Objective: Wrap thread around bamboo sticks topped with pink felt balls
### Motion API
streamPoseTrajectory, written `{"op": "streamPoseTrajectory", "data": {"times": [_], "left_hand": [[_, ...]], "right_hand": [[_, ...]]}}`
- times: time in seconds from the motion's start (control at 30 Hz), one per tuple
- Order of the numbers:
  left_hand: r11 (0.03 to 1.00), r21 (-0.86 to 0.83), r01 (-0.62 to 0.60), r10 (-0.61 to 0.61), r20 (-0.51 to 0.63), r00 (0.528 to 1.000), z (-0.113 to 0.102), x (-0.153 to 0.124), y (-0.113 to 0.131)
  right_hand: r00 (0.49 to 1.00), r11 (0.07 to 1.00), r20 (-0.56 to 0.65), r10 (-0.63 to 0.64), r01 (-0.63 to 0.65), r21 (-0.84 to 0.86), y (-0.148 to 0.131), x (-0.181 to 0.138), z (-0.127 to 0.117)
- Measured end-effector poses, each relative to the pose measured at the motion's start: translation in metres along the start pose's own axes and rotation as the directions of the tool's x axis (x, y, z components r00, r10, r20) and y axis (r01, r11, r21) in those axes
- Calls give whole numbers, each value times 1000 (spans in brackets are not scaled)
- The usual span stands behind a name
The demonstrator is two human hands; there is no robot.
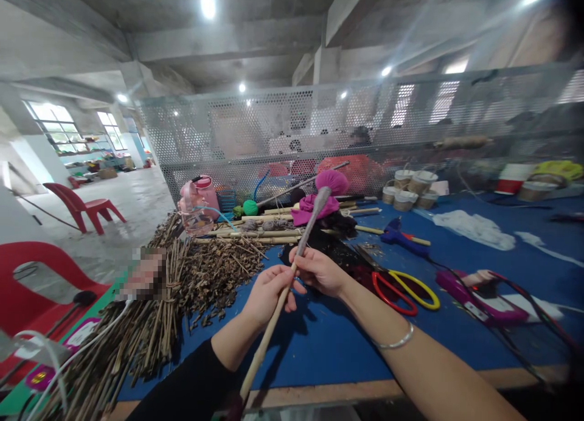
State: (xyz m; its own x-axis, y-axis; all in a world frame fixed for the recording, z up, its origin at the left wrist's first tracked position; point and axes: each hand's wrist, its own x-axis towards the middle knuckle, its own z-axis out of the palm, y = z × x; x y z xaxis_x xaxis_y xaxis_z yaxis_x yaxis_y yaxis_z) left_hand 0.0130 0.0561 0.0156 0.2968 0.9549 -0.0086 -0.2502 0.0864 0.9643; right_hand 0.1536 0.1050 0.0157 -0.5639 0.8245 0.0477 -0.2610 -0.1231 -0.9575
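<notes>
Both hands are closed on a pale wooden stick (266,342), which slants up and away from the bench edge. Its upper part is wrapped in grey material (312,221) and widens at the far end. A round magenta cloth ball (332,181) shows at that end; whether it is fixed to the stick I cannot tell. My left hand (270,292) pinches the stick just below the wrapping. Slightly higher, my right hand (320,272) grips it at the wrapping's lower end. Crumpled magenta cloth (314,210) lies behind the stick.
Scissors (395,292) with red and yellow handles lie right of my hands, near a blue glue gun (401,237). Left are bundled twigs (150,323) and a dried heap (219,269). A pink jug (201,205), paper cups (410,187) and perforated metal screen (274,123) stand behind.
</notes>
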Motion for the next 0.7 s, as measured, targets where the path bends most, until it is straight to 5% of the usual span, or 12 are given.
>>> {"op": "streamPoseTrajectory", "data": {"times": [0.17, 0.3, 0.4, 0.47, 0.7], "left_hand": [[976, 217, -22, 17, 23, 1000, -5, 3, -7], [958, 245, -146, 201, -220, 955, -14, 22, -2], [997, 72, -33, 56, -341, 938, -16, 53, 16], [994, -44, 105, -112, -263, 958, -11, 73, 29], [975, -97, 200, -207, -72, 976, 25, 103, 51]], "right_hand": [[996, 993, -91, 10, -21, -117, 2, 4, -2], [995, 988, -99, -5, -11, -155, 5, 6, -5], [997, 985, -78, 2, -16, -173, 7, 6, -2], [998, 978, -57, 6, -18, -209, 7, 5, 3], [995, 980, 90, 40, -22, -196, 7, 0, 7]]}}
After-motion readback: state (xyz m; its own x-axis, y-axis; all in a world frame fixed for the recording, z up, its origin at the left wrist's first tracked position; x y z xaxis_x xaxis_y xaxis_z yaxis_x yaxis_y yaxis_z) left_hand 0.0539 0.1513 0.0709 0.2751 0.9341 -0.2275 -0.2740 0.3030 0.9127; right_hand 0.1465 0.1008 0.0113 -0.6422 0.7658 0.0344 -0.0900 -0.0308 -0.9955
